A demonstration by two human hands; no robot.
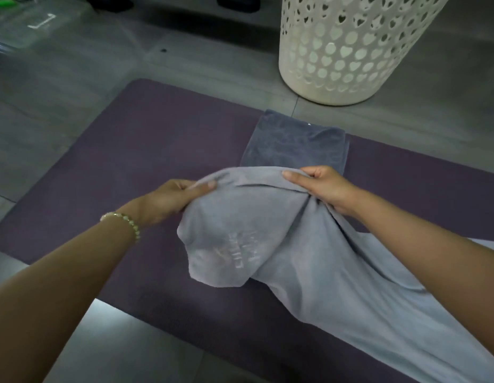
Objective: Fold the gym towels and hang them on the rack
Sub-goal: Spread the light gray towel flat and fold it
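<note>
A light grey-blue gym towel [309, 261] with faint white lettering hangs crumpled above the purple mat [146, 150] and trails off to the lower right. My left hand [174, 197] pinches its upper edge at the left. My right hand [323, 189] grips the same edge at the right, thumb on top. Behind them a darker grey towel [292, 142] lies folded flat on the mat's far edge. No rack is in view.
A tall white laundry basket [348, 45] with heart-shaped holes stands on the grey tiled floor just beyond the mat. Clear plastic items [22, 26] lie on the floor at the far left. Dark objects sit at the top edge.
</note>
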